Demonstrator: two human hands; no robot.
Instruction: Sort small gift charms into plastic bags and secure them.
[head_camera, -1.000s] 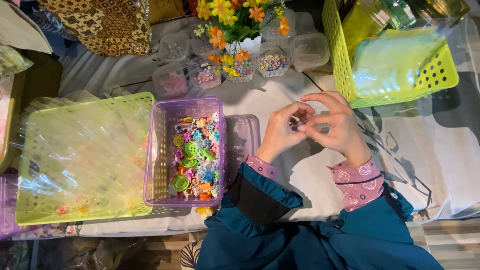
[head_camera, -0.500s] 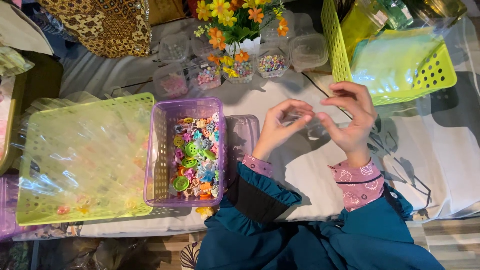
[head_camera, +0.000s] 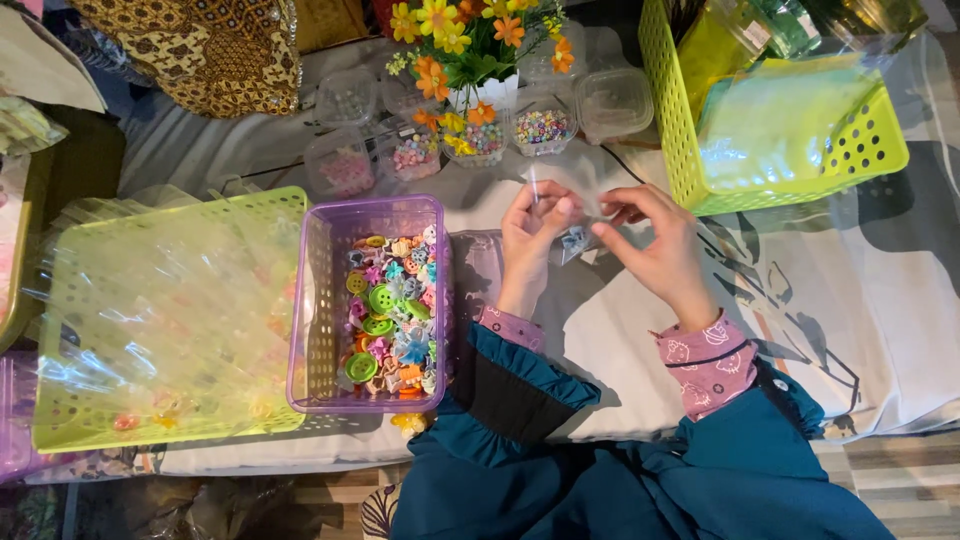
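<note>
My left hand (head_camera: 530, 240) and my right hand (head_camera: 660, 250) together hold a small clear plastic bag (head_camera: 575, 205) above the white cloth, with something small and bluish inside near its bottom. The left fingers pinch the bag's left edge, the right fingers pinch its right side. Just left of my hands stands a purple basket (head_camera: 320, 300) filled with several colourful buttons and charms (head_camera: 392, 310). A clear flat lid or bag (head_camera: 480, 270) lies between the purple basket and my left wrist.
A yellow-green basket (head_camera: 165, 320) with clear bags sits at the left. Another yellow-green basket (head_camera: 780, 120) stands at the back right. Several small clear bead tubs (head_camera: 545, 125) and a flower pot (head_camera: 480, 60) line the back. The table's front edge runs near my body.
My hands have moved apart and up from a close huddle. The clear bag is now stretched between them and held higher.
</note>
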